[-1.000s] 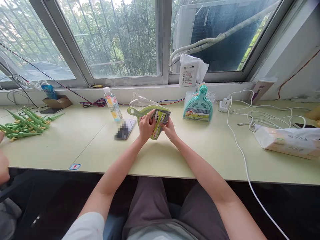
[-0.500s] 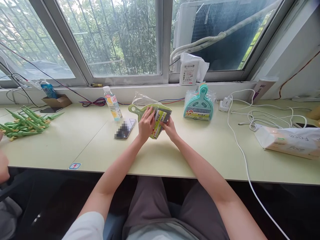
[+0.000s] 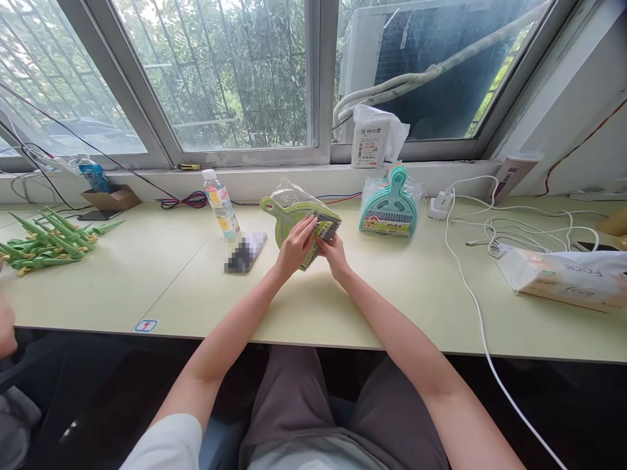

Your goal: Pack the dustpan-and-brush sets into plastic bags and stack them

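Shifted a little to the right since the earlier frame, the green dustpan (image 3: 287,219) now has its ringed handle farther beyond the left hand (image 3: 296,245), and that hand lies flatter across the front. It is partly closed, fingers laid over the brush (image 3: 331,219) and its yellow label (image 3: 322,230); whether the thumb is hooked behind cannot be told. The right hand (image 3: 336,256) is narrow, thumb and fingers gathered at the near right edge of the same brush. Dustpan and brush sit together, tilted, between and just beyond the two hands, with clear wrap (image 3: 289,190) puffing up on the far side. Whether the lower corner touches the surface (image 3: 313,313) is hard to make out. Handling it well probably means letting the left hand bear the flat of the pan, while the right hand presses only lightly near the bristles, so they do not bend. Loose film may slide under the fingers, so a firm hold on the plastic rim looks safer than one on the wrap. Just left of the left hand lies a phone (image 3: 252,251), with a bottle (image 3: 223,203) beyond it, close enough that a wide swing of the handle might knock it. Beyond the right hand and farther right rests the teal dustpan set (image 3: 394,189).
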Tool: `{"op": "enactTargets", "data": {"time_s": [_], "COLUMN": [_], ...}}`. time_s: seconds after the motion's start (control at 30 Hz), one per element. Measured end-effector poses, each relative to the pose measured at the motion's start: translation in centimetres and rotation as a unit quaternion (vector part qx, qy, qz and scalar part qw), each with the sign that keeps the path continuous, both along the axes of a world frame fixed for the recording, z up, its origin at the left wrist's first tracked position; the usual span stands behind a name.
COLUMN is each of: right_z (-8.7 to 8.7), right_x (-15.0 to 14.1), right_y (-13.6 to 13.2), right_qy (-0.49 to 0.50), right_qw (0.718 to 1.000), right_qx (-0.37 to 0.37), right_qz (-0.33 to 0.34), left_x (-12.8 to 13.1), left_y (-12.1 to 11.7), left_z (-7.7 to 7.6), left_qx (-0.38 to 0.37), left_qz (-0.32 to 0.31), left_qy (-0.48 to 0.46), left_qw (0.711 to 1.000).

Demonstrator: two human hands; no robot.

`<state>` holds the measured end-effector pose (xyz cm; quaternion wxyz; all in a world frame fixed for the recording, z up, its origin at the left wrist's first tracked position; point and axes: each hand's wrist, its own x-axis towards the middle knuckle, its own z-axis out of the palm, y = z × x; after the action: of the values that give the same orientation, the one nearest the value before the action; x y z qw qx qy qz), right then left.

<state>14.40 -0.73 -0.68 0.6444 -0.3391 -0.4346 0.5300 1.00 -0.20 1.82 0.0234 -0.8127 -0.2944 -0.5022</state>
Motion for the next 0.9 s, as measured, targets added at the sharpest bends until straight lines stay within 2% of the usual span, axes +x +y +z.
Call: {"op": "enactTargets", "data": {"time_s": [0.13,0.17,0.23,0.3,0.37,0.43,0.5,0.57,0.63,0.7,0.9], "right_z": [0.2,0.2,0.3,0.5,0.6,0.6,0.6,0.5,0.5,0.5,0.8], "right_x": [0.3,0.4,0.6,0.8,1.0,1.3,1.4,1.6,1.6,1.6,1.6], "right_y": [0.1,0.2,0.3,0.5,0.6,0.7,0.8,0.8,0.8,0.7,0.7], "right_qy": [0.036,0.046,0.066,0.086,0.104,0.118,0.127,0.13,0.134,0.142,0.137], "right_qw": [0.999,0.999,0.997,0.996,0.994,0.992,0.991,0.99,0.99,0.989,0.99], "right_qx": [-0.003,-0.004,-0.006,-0.004,0.003,0.011,0.016,0.017,0.015,0.012,-0.031], "right_qz": [-0.011,-0.016,-0.026,-0.033,-0.039,-0.044,-0.045,-0.044,-0.047,-0.049,-0.028], "left_x": [0.1,0.2,0.3,0.5,0.6,0.7,0.9,1.2,1.5,1.7,1.4], "left_y": [-0.6,-0.8,-1.2,-1.3,-1.2,-0.8,-0.4,-0.3,-0.3,-0.4,0.1], "left_z": [-0.2,-0.2,-0.1,0.2,0.4,0.5,0.4,0.2,0.0,-0.2,-0.8], "left_qx": [-0.03,-0.032,-0.026,-0.025,-0.053,-0.131,-0.242,-0.339,-0.382,-0.386,-0.388], "left_qz": [-0.023,-0.005,0.07,0.148,0.161,0.096,-0.006,-0.097,-0.153,-0.175,-0.169], "left_qy": [-0.036,-0.068,-0.162,-0.265,-0.345,-0.396,-0.414,-0.392,-0.361,-0.347,-0.352], "left_qw": [0.999,0.997,0.984,0.953,0.923,0.904,0.877,0.85,0.837,0.837,0.835]}}
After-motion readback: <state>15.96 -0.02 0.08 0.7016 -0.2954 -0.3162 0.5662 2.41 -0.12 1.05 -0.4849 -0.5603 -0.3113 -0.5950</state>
